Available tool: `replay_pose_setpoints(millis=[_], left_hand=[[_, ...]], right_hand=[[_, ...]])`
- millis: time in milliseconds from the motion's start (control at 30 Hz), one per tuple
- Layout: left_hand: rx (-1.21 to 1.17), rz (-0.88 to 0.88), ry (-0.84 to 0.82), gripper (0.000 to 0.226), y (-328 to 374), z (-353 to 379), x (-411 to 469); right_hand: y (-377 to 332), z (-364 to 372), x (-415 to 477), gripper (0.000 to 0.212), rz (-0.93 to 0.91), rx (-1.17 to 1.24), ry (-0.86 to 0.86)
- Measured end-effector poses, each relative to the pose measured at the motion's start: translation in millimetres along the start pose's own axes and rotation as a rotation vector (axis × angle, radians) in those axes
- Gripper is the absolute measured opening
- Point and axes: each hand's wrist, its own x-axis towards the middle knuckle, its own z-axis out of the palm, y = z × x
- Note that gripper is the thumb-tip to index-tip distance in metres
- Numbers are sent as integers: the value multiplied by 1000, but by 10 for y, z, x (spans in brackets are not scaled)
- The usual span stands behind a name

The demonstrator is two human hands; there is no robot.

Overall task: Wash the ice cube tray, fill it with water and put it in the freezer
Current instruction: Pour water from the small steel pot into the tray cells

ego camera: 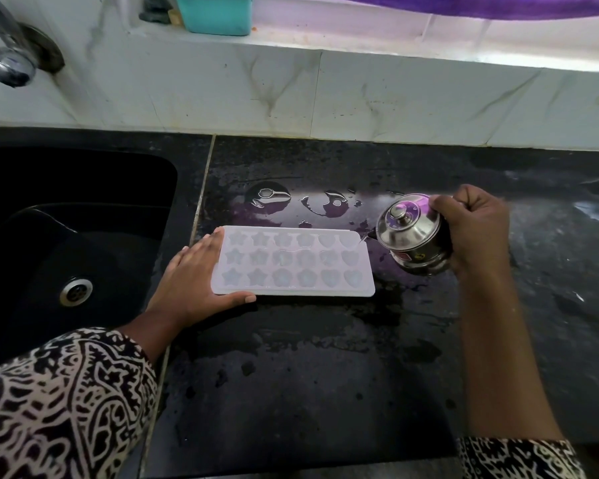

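The white ice cube tray (293, 262) lies flat on the wet black surface (325, 357), 3 rows of 6 shaped moulds facing up.

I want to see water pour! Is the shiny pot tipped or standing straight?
Tipped. The right hand holds the steel pot leaning toward the ice cube tray, lid knob pointing sideways.

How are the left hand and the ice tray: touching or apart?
Touching. Head view: the left hand rests against the ice tray, thumb along its near edge.
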Motion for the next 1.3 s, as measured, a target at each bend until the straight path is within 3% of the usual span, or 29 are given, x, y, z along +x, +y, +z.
replay_pose_setpoints(millis=[333,567,700,1200,1300], left_hand=[[0,2,-8,131,-4,0,7],[-13,3,-6,133,6,-1,0],[-14,3,-4,133,8,0,2],[-12,-7,-1,137,11,20,-2],[-23,-6,0,136,15,9,-15]], right_hand=[[17,7,-8,34,8,21,1],[-57,90,-51,33,118,444,22],[-147,241,-117,38,135,532,-49],[-271,1134,-508,28,165,309,-226],[-273,1229,-568,37,153,265,-233]])
